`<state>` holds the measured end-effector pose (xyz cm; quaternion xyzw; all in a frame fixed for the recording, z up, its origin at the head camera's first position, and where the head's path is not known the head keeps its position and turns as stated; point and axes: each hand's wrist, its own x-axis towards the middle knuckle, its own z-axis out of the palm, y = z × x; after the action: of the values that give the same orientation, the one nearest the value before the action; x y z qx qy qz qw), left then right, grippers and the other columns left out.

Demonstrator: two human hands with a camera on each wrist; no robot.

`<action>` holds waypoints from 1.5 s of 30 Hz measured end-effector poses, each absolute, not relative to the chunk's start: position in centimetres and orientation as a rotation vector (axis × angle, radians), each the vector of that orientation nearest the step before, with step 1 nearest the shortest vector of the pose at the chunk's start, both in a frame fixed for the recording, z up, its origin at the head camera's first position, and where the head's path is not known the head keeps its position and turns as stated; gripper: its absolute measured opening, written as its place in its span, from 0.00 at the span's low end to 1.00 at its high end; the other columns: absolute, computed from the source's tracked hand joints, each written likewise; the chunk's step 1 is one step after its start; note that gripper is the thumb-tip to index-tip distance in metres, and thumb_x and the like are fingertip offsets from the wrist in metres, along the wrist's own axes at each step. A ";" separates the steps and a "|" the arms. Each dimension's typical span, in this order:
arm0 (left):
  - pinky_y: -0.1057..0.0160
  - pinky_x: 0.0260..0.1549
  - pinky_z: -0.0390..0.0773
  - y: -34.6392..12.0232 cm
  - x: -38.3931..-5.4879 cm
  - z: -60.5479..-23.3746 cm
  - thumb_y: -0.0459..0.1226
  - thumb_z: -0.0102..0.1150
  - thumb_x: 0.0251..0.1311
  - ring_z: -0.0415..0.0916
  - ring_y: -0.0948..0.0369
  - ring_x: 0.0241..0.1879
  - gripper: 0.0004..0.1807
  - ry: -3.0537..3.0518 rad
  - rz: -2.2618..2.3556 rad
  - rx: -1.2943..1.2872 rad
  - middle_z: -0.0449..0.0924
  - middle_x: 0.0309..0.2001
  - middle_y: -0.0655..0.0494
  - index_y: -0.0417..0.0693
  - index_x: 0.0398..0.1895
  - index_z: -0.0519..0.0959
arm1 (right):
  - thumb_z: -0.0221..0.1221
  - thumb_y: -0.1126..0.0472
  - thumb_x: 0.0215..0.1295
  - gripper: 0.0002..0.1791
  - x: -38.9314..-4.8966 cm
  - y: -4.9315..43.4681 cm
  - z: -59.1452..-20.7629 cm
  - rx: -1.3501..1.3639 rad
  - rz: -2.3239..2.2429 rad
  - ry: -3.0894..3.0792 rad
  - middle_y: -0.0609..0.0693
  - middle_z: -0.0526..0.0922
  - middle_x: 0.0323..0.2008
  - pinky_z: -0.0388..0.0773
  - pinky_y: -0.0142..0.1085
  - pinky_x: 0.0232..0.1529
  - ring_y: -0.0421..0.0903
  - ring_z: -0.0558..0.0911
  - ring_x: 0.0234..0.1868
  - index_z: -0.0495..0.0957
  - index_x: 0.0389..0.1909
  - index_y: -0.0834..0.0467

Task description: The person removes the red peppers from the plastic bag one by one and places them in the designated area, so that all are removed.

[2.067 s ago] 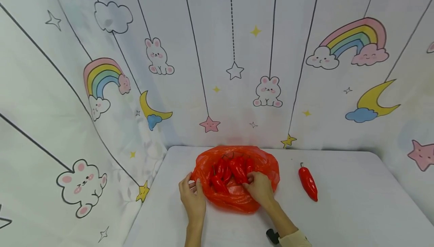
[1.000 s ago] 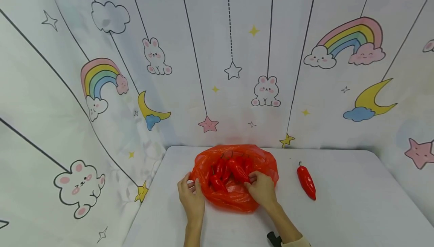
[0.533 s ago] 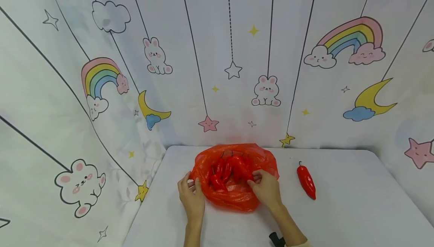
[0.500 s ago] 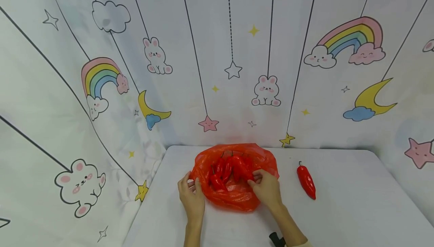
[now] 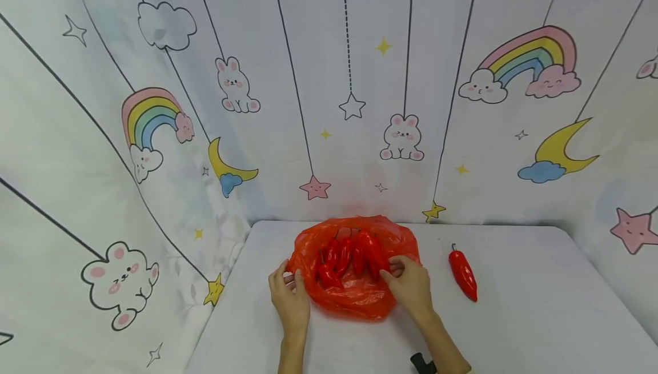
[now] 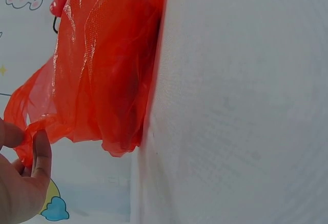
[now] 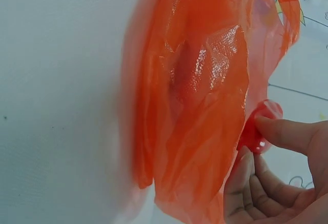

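A crumpled red plastic bag (image 5: 354, 305) sits open on the white table with several glossy red peppers (image 5: 331, 254) inside, their thin stems toward the back. At the bag's left rim, my left hand (image 5: 291, 305) pinches the plastic; the left wrist view shows the film (image 6: 36, 126) between thumb and fingers. On the right side, my right hand (image 5: 413, 291) holds the near end of a large red pepper (image 5: 371, 248) over the bag's opening. In the right wrist view, thumb and fingers grip that pepper (image 7: 262, 112) just beyond the bag's edge. The bag's wall hides its lower contents.
One red pepper (image 5: 464, 274) lies alone on the table (image 5: 540, 305), right of the bag. A black object (image 5: 422, 364) shows by the right forearm at the bottom edge. A patterned cloth backdrop (image 5: 349, 157) rises behind the table.
My right hand has shifted a little to the right, drawing its pepper along. Another pepper beneath now shows more fully. The left hand keeps its place at the bag's rim.
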<state>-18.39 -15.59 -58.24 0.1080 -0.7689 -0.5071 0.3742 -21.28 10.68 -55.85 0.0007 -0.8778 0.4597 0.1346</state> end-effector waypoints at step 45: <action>0.81 0.41 0.77 -15.6 -18.4 -58.5 0.32 0.61 0.72 0.77 0.61 0.43 0.21 -1.975 -1.288 0.267 0.74 0.53 0.48 0.40 0.67 0.75 | 0.73 0.58 0.63 0.18 -20.4 17.8 -56.6 -0.221 1.247 -2.464 0.58 0.89 0.41 0.88 0.45 0.40 0.54 0.88 0.40 0.84 0.50 0.64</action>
<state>-18.40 -15.64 -58.46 0.1042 -0.7716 -0.5032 0.3749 -20.44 17.79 -56.63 -0.0784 -0.8741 0.4424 0.1846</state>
